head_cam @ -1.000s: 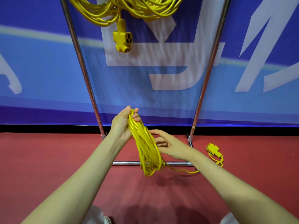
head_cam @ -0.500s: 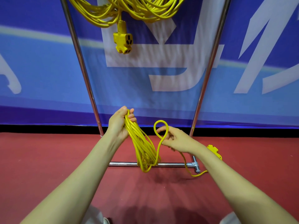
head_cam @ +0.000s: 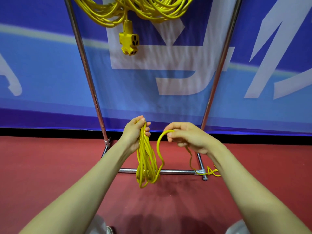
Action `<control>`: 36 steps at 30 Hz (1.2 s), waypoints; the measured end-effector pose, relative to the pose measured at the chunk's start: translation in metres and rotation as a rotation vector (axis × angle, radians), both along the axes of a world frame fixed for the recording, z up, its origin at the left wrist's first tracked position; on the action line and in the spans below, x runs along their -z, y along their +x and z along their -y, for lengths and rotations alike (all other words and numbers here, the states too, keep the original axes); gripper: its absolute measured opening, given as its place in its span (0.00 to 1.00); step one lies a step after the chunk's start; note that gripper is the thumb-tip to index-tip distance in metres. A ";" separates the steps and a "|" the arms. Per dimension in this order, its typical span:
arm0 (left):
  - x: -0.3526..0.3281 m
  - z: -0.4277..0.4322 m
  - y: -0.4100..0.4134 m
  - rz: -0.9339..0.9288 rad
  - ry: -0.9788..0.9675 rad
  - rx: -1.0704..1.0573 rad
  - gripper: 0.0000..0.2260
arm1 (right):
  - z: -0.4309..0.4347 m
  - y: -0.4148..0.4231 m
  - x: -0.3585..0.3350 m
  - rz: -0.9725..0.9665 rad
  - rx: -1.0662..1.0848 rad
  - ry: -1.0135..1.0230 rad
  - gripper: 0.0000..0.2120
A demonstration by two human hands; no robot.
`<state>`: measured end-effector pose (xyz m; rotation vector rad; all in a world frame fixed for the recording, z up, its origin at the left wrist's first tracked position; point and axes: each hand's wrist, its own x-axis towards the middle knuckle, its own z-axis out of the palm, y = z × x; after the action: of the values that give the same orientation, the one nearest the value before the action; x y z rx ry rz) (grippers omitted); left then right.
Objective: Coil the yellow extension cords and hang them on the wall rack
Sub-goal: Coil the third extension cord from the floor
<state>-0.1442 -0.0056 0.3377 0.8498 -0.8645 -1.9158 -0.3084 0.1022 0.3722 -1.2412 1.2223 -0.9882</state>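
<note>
A: Left hand point(head_cam: 134, 135)?
B: Clenched round top of coiled cord point(head_cam: 146, 163), hanging low before rack point(head_cam: 217, 73).
A: Right hand point(head_cam: 190, 139)?
B: Pinching a loose loop point(head_cam: 158, 149) just beside the coil.

Fig.: bright, even overhead illum., colours saturated, no blown-out areas; a soft-edged shadow of the coiled cord point(head_cam: 145, 157) lies on the red floor point(head_cam: 50, 166) just past its lower end, w/ a broader, darker shadow of the person at bottom centre. Thin specular highlights run along the chrome rack point(head_cam: 177, 171) tubes, and the white lettering of the blue banner point(head_cam: 42, 73) shows a faint rippled moiré. Wide-angle distortion: rack uprights splay outward toward the top, forearms point(head_cam: 76, 191) stretch large at the lower corners; focus sharp throughout, no evident motion blur.
</note>
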 end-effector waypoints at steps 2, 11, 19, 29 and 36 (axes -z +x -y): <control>0.002 -0.003 -0.003 -0.001 -0.011 0.036 0.03 | 0.000 0.003 -0.003 0.020 -0.052 -0.005 0.07; 0.011 -0.019 -0.020 0.091 -0.117 0.183 0.04 | 0.007 0.004 -0.007 0.231 -0.118 0.011 0.10; 0.011 -0.035 -0.031 0.016 -0.001 0.163 0.12 | 0.020 0.024 -0.001 0.194 0.171 -0.163 0.08; 0.002 -0.033 -0.018 -0.111 -0.021 0.512 0.21 | 0.025 0.010 0.003 0.111 0.430 -0.301 0.10; -0.008 -0.035 -0.011 -0.061 -0.178 0.613 0.26 | 0.020 -0.011 0.003 -0.248 0.368 -0.381 0.09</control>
<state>-0.1548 0.0293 0.3454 0.4401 -1.3457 -2.3177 -0.3192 0.0819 0.3695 -1.4979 1.5403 -1.4169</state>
